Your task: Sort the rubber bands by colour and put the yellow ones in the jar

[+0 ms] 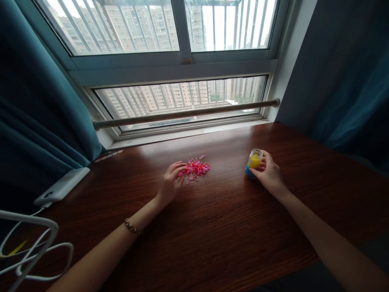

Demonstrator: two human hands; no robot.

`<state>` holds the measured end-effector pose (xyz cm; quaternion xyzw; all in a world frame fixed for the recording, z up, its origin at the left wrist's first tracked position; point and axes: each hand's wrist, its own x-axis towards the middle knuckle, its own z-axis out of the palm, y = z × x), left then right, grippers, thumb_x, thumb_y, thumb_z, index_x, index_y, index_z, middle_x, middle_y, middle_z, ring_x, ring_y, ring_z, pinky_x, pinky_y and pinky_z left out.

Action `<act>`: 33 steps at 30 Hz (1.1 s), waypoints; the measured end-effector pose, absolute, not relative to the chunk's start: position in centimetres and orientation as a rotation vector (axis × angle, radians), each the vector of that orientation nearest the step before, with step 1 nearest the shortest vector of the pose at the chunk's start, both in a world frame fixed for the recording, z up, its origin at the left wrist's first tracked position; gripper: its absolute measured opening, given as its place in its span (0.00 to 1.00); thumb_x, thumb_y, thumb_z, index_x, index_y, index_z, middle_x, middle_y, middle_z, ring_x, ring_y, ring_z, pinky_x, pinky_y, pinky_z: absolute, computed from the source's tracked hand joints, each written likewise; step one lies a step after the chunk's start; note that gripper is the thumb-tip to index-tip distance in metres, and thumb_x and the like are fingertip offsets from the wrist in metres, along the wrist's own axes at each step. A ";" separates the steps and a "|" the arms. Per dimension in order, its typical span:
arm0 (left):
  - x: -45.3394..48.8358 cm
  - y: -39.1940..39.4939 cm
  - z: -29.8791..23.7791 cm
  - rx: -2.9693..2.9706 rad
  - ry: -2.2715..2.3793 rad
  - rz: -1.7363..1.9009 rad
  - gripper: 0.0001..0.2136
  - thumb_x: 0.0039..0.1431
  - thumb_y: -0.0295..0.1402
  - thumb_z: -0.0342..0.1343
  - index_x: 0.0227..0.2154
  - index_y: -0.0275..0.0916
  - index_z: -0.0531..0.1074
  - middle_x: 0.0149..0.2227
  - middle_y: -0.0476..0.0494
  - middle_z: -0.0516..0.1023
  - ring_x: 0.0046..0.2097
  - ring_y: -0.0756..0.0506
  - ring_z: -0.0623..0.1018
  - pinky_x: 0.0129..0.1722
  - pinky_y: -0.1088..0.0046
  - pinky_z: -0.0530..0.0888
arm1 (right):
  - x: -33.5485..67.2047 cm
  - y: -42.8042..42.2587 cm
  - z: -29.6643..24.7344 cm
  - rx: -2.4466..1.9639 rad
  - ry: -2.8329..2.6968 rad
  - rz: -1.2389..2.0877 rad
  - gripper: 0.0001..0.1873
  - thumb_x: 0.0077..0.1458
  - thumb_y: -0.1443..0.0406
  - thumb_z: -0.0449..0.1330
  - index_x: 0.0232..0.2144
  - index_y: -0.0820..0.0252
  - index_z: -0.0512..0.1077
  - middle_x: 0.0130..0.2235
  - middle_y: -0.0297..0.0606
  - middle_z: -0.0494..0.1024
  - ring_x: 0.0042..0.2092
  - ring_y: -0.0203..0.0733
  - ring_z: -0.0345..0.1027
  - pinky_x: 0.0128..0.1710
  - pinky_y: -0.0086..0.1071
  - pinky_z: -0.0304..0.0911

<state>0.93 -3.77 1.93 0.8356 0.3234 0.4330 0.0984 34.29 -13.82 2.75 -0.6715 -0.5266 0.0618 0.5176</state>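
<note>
A heap of small pink and red paper clips (197, 169) lies on the dark wooden table. My left hand (172, 180) rests at the heap's left edge, fingers stretched out and the thumb apart from them. The fingertips reach the nearest clips, and nothing shows lifted in them. To the right, my right hand (268, 172) is closed around a small clear jar (254, 161), thumb in front and fingers behind it. Yellow pieces fill the jar's upper part and blue ones its lower part; what they are is too small to tell. No lid shows on the jar.
A white power strip (62, 185) with looping white cables (45, 247) occupies the table's left side. Blue curtains (45, 101) hang at the left and right. Behind the table is a window with a horizontal rail (188, 114) across its lower pane.
</note>
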 end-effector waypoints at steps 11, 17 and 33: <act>-1.4 -2.6 0.1 2.364 1.283 1.203 0.07 0.54 0.28 0.51 0.36 0.39 0.71 0.41 0.44 0.73 0.45 0.45 0.72 0.49 0.65 0.67 | 32.9 -14.8 2.7 -1.635 -1.306 -0.085 0.45 0.41 0.57 0.64 0.57 0.61 0.48 0.50 0.52 0.65 0.45 0.52 0.65 0.40 0.43 0.67; -1.0 -3.0 0.1 2.520 1.349 1.018 0.09 0.51 0.27 0.54 0.37 0.38 0.70 0.41 0.42 0.72 0.45 0.43 0.69 0.47 0.64 0.67 | 27.5 -18.0 3.7 -1.239 -1.717 -0.682 0.32 0.44 0.68 0.62 0.52 0.56 0.57 0.45 0.44 0.66 0.47 0.48 0.60 0.47 0.44 0.58; -0.7 -3.9 0.5 2.640 1.330 0.960 0.04 0.53 0.27 0.53 0.26 0.39 0.71 0.34 0.44 0.71 0.43 0.42 0.66 0.45 0.61 0.66 | 19.5 -7.3 -0.3 -1.064 -2.201 0.178 0.08 0.53 0.72 0.53 0.33 0.59 0.70 0.35 0.40 0.73 0.40 0.41 0.64 0.42 0.35 0.61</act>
